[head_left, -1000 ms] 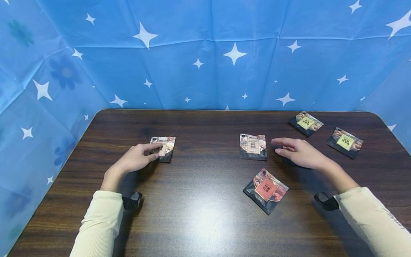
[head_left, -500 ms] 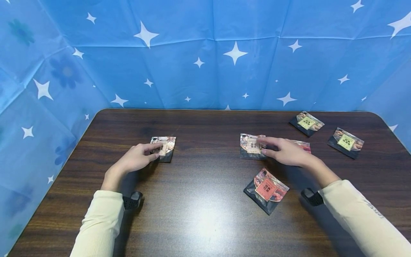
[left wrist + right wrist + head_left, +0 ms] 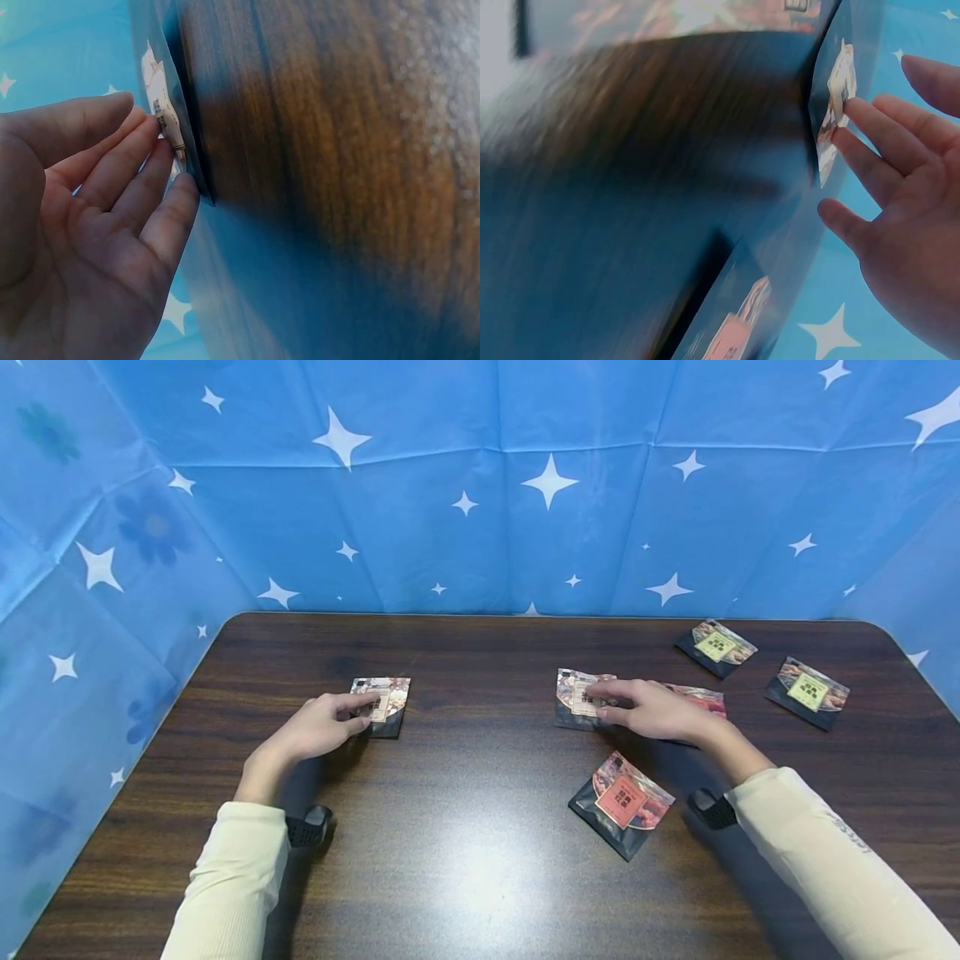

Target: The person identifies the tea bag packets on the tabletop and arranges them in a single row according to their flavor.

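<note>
On the left of the table, my left hand (image 3: 315,727) rests its fingertips on a flat sachet (image 3: 399,692) with a floral print, a pale label and a dark lower part. In the left wrist view, fairly straight fingers (image 3: 124,161) meet the face of that sachet (image 3: 166,94). My right hand (image 3: 660,710) touches a matching pale-label sachet (image 3: 568,702) right of the middle, covering its right part. The right wrist view has the fingers spread, two tips against this sachet (image 3: 841,75). A red-label sachet (image 3: 707,699) lies partly hidden beneath the right hand.
Nearer me lies another red-label sachet (image 3: 622,806), turned at an angle. Two yellow-label sachets (image 3: 715,647) sit at the back right. Behind the dark wood table (image 3: 450,777) hangs a blue cloth (image 3: 420,485) with white stars.
My right hand has moved left from the red-label sachet onto the pale-label one, which has slid slightly left. The left hand has stayed in place.
</note>
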A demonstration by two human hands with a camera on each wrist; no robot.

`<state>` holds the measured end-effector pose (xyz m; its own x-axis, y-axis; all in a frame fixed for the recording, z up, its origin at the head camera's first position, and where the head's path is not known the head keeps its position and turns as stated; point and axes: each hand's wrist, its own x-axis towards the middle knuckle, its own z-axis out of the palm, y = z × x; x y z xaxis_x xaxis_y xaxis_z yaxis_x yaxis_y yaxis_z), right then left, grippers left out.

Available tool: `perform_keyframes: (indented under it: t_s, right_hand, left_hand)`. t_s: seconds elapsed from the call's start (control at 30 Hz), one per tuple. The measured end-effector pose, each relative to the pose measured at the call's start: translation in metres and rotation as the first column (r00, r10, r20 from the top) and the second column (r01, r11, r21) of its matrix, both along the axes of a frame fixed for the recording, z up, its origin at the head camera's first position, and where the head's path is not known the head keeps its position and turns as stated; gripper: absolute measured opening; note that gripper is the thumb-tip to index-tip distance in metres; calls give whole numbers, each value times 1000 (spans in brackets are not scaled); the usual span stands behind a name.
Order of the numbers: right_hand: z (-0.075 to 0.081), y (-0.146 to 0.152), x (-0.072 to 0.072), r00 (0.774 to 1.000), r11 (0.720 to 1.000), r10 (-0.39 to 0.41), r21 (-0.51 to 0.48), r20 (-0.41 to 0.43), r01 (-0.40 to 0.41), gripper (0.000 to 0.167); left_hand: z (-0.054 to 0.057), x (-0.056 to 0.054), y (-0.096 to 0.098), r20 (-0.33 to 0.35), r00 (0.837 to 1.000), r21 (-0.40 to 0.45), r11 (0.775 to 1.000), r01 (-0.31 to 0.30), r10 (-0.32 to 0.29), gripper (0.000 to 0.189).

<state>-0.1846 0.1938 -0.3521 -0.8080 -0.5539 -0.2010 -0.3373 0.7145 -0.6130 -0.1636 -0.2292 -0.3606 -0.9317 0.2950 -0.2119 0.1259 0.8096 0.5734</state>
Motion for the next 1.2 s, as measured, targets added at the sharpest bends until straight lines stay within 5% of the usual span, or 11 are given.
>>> perform_keyframes:
  t_s: [1.2]
  right_hand:
    - [-1,-124,-11,980,982,186,4,66,-187,45]
  left_hand:
    - [0,-1,0,-6,1000,-14,1000,18,-18,43]
